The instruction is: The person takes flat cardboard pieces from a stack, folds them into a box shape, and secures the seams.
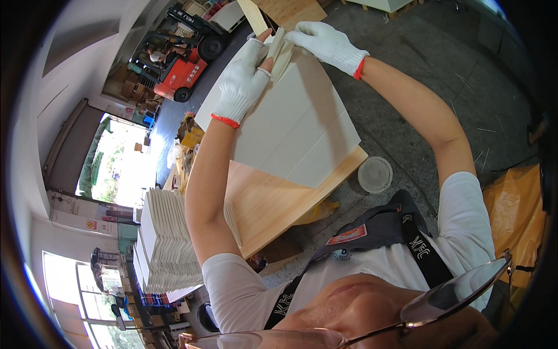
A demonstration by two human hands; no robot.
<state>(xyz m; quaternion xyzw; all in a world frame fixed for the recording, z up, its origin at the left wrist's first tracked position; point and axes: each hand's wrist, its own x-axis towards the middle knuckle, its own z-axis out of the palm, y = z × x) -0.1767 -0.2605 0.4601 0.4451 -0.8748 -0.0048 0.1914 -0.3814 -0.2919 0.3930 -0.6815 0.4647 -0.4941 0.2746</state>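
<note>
Both my hands wear white knit gloves with red cuffs, and bare fingertips show on the left one. My left hand (244, 81) is closed around narrow cream-coloured strips (281, 60) at the far part of a large white panel (290, 128). My right hand (328, 43) pinches the far end of the same strips, its fingertips close to the left hand's. How many strips there are I cannot tell. Faint straight lines cross the panel, which rests on a light wooden tabletop (261, 203).
A tall stack of white panels (168, 244) stands left of the table. A round pale lid or tub (375, 175) is on the floor to the right. Beyond the table a person sits on a red forklift (181, 74). An orange-yellow plastic sheet (514, 203) lies at the right.
</note>
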